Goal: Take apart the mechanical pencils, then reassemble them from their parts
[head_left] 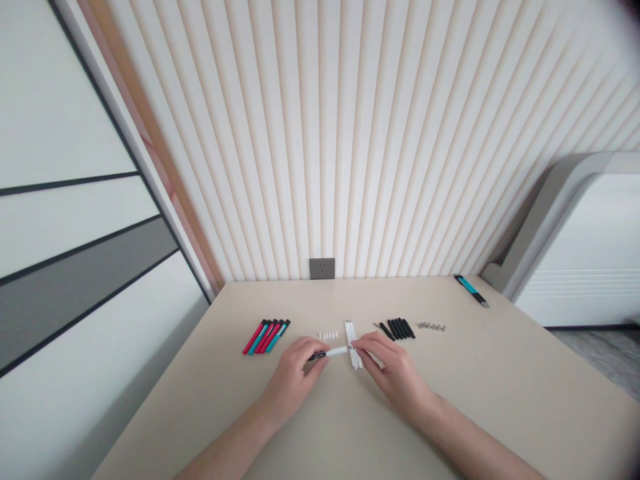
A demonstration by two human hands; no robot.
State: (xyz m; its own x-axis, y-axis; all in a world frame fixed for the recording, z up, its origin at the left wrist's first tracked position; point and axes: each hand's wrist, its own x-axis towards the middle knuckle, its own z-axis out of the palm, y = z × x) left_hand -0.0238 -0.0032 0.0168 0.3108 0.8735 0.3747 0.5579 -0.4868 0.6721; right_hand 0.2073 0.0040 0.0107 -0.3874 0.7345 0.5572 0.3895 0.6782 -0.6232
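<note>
My left hand (293,377) grips the black end of a slim white pen body (336,351), and its black tip (316,356) points left. My right hand (393,367) pinches the body's white far end, just in front of a small stack of white pen barrels (353,343) lying lengthwise on the beige table (450,373). Left of my hands lie several red and teal pens (266,337). Small white pieces (327,335) sit in a short row between those pens and the stack. Right of the stack lie several black pen parts (395,329).
A row of small metal parts (431,327) lies farther right. A teal and black pen (471,290) rests at the table's far right corner. A ribbed wall panel rises behind the table, with a grey wall socket (321,268) above its back edge.
</note>
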